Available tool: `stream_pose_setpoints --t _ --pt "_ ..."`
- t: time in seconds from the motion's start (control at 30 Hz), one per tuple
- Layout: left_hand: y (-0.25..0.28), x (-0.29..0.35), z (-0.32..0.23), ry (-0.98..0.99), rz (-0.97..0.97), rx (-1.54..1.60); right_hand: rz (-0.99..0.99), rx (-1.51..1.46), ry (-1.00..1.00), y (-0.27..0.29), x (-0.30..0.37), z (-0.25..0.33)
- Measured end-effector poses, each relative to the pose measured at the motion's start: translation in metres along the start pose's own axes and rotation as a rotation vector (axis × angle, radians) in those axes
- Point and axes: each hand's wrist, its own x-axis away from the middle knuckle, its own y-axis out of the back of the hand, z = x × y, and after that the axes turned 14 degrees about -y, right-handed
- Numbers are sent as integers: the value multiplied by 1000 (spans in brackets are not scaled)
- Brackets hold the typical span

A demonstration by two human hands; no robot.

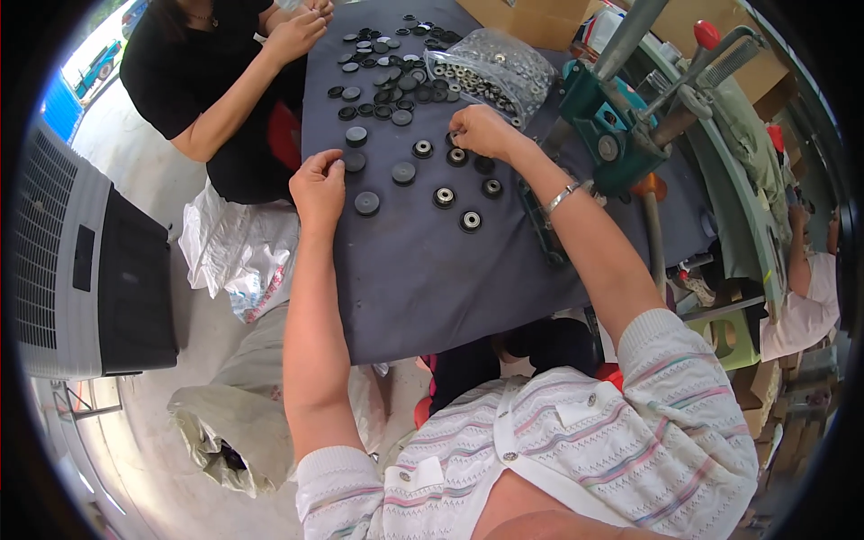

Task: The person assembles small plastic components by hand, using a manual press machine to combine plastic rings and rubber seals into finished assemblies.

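We saw small black round discs (404, 173) lying flat in loose rows on the dark surface (432, 279), several holding silvery centres.

Soft, even daylight filled the scene, brightest at the upper left, where the pale floor (135, 171) beyond the table (432, 279) washed out nearly white. Shadows were faint: only thin, soft ones lay under the black discs (366, 203) on the dark cloth. The clear bag of parts (493, 72) threw small glints. The fisheye lens bent straight edges hard toward the rim, and a black ring closed off the corners. The middle was sharp; the far edges went smeared and soft.
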Motion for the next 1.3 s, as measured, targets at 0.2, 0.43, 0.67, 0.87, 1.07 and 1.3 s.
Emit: stream_pose_setpoints --t 0.2,0.43,0.67,0.87,1.07,1.3 --pt "1 -1 -3 52 27 -23 -14 107 90 1 0 -1" --pt "-2 0 -3 8 28 -58 -24 313 176 0 2 4" --pt "-1 -3 -2 -33 21 -86 -82 425 269 2 15 11" --pt "-1 1 0 -36 14 -73 -4 513 168 10 13 26" --pt "-1 -1 -4 9 -2 -24 -126 262 81 5 -18 54" --pt "0 0 -2 28 -8 -23 -40 183 82 -21 -50 71"
